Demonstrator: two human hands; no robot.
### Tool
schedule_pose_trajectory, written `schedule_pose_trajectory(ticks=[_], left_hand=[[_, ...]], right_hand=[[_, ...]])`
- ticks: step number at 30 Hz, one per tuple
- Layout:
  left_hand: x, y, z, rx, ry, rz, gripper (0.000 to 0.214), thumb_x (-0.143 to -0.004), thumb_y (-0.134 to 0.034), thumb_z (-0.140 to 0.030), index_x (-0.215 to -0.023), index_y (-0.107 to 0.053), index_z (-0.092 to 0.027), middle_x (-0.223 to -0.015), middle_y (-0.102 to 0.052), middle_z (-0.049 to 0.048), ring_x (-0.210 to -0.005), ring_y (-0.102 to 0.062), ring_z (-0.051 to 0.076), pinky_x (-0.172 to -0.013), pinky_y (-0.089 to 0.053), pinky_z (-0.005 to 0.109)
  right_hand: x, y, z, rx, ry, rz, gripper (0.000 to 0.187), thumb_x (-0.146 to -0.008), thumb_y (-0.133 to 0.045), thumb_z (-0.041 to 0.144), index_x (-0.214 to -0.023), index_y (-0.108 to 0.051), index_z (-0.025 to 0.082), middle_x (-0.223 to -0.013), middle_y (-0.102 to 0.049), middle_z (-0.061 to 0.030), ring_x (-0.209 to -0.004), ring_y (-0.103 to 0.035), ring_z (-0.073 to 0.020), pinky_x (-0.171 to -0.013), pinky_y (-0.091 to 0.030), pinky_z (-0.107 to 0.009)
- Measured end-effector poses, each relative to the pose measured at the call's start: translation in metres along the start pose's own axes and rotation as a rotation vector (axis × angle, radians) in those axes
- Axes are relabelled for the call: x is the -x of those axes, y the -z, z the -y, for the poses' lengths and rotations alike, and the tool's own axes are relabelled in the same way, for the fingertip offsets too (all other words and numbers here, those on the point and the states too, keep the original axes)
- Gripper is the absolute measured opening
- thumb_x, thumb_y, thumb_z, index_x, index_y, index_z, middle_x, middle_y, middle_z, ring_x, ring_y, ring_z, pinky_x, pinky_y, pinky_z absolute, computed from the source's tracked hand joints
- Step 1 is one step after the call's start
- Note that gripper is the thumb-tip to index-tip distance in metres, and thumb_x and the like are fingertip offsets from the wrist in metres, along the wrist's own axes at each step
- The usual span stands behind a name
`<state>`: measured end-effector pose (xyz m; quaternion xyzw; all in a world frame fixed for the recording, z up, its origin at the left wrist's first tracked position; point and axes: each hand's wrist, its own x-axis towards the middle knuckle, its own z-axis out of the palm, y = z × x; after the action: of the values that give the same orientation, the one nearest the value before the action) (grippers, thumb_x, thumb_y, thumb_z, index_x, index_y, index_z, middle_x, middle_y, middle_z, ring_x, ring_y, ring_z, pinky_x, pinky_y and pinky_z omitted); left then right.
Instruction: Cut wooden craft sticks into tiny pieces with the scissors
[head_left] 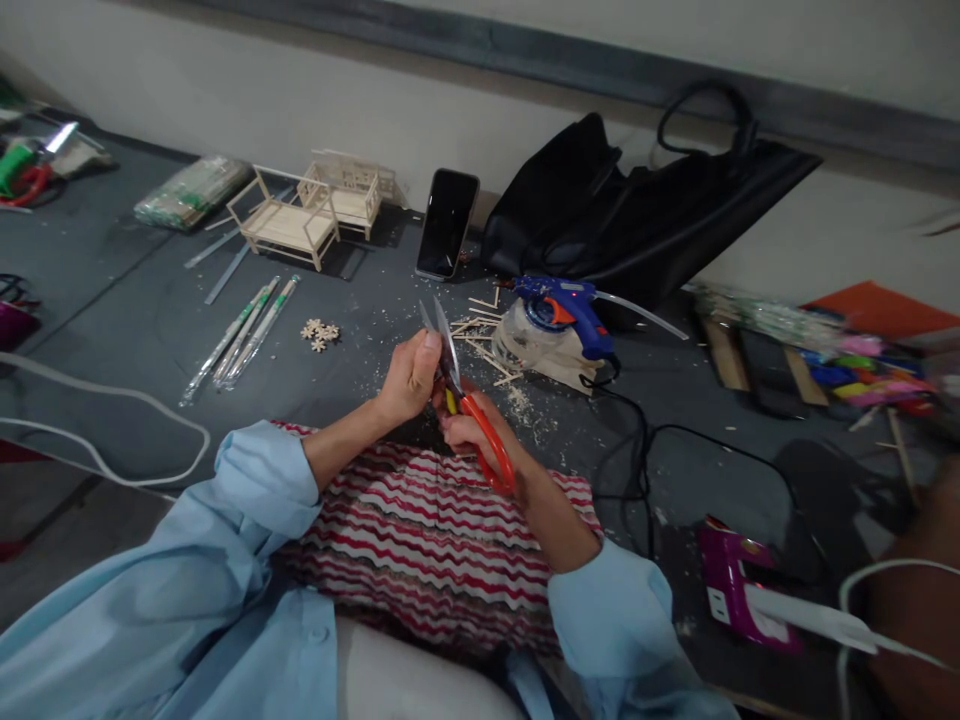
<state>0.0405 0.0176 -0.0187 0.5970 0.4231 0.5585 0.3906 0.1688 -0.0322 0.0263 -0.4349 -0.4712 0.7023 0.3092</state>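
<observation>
My right hand [474, 422] is closed around the scissors, whose red handle [491, 447] slants down across it. Their metal blades [448, 345] point up and away from me, slightly apart. A small yellow patch [451, 401] shows between the hands; whether it belongs to the scissors I cannot tell. Pressed close to the blades, my left hand [409, 380] is closed, thumb against fingers; what it pinches is hidden. Beyond the hands lie thin wooden sticks [480, 325] and pale shavings. A blue glue gun [570, 310] rests on a clear round container [517, 340] to the right.
Two miniature wooden furniture frames, one nearer [289, 228], stand by the wall. A phone [448, 222] leans near a black bag [600, 215]. Wrapped stick packs [244, 335] and wooden flower-shaped pieces [320, 333] lie left. A black cable [643, 440] and purple packet [739, 580] are right.
</observation>
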Motion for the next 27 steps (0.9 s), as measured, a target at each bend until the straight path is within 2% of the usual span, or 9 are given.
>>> schedule_pose_trajectory(ticks=[6,10,13,16,19,22,25,27], left_hand=[[-0.002,-0.004,0.009,0.042,0.021,-0.065,0.050,-0.094,-0.028,-0.061,-0.070,-0.044,-0.020,-0.044,-0.042,-0.0059,-0.038,-0.041,0.009,-0.042,-0.031,0.024],[-0.004,-0.006,0.005,0.138,0.083,-0.069,0.050,-0.091,-0.032,-0.063,-0.070,-0.045,-0.020,-0.046,-0.042,-0.0057,-0.039,-0.040,0.009,-0.041,-0.031,0.023],[-0.005,-0.005,-0.009,0.301,0.183,-0.007,0.045,-0.089,-0.042,-0.062,-0.078,-0.049,-0.019,-0.054,-0.045,-0.0054,-0.041,-0.040,0.007,-0.041,-0.032,0.021],[-0.009,-0.001,-0.023,0.537,0.318,0.115,0.040,-0.080,-0.059,-0.059,-0.087,-0.053,-0.019,-0.065,-0.051,-0.0040,-0.047,-0.045,0.007,-0.043,-0.035,0.019],[-0.011,0.007,-0.027,0.674,0.407,0.183,0.042,-0.073,-0.069,-0.055,-0.089,-0.057,-0.018,-0.069,-0.052,-0.0032,-0.053,-0.047,0.007,-0.048,-0.039,0.018],[-0.011,0.012,-0.023,0.615,0.348,0.155,0.039,-0.074,-0.072,-0.049,-0.092,-0.059,-0.017,-0.066,-0.049,-0.0043,-0.055,-0.045,0.006,-0.052,-0.039,0.018],[-0.009,0.013,-0.021,0.424,0.198,0.089,0.033,-0.079,-0.067,-0.048,-0.086,-0.058,-0.016,-0.065,-0.046,-0.0046,-0.058,-0.042,0.006,-0.053,-0.036,0.018],[-0.006,0.014,-0.021,0.309,0.124,0.118,0.031,-0.083,-0.063,-0.047,-0.084,-0.056,-0.016,-0.067,-0.046,-0.0043,-0.059,-0.040,0.006,-0.055,-0.036,0.019]], right_hand=[[-0.004,0.003,0.000,-0.037,-0.009,0.036,0.031,-0.053,-0.055,0.022,-0.083,-0.048,0.023,-0.056,-0.038,0.0114,-0.043,-0.022,-0.0043,-0.040,-0.015,-0.020],[-0.007,0.007,-0.002,-0.064,-0.012,0.059,0.031,-0.054,-0.056,0.021,-0.084,-0.047,0.023,-0.058,-0.038,0.0105,-0.045,-0.026,-0.0046,-0.041,-0.017,-0.019],[-0.007,0.012,-0.006,-0.141,-0.019,0.123,0.033,-0.055,-0.057,0.020,-0.086,-0.047,0.023,-0.059,-0.038,0.0104,-0.045,-0.024,-0.0047,-0.042,-0.015,-0.019],[-0.007,0.015,-0.010,-0.292,-0.070,0.279,0.034,-0.056,-0.054,0.020,-0.089,-0.046,0.024,-0.056,-0.032,0.0119,-0.044,-0.018,-0.0049,-0.042,-0.014,-0.019],[-0.007,0.016,-0.012,-0.362,-0.113,0.370,0.035,-0.055,-0.051,0.019,-0.090,-0.045,0.024,-0.056,-0.028,0.0122,-0.044,-0.014,-0.0053,-0.042,-0.012,-0.020],[-0.007,0.019,-0.011,-0.287,-0.073,0.273,0.036,-0.056,-0.051,0.020,-0.091,-0.044,0.025,-0.056,-0.026,0.0120,-0.044,-0.016,-0.0059,-0.043,-0.012,-0.020],[-0.006,0.023,-0.007,-0.031,0.044,-0.005,0.034,-0.058,-0.051,0.021,-0.090,-0.044,0.026,-0.056,-0.029,0.0115,-0.044,-0.021,-0.0066,-0.044,-0.014,-0.021],[-0.005,0.026,-0.004,0.200,0.122,-0.164,0.033,-0.056,-0.051,0.018,-0.089,-0.045,0.025,-0.058,-0.033,0.0108,-0.047,-0.026,-0.0073,-0.046,-0.019,-0.023]])
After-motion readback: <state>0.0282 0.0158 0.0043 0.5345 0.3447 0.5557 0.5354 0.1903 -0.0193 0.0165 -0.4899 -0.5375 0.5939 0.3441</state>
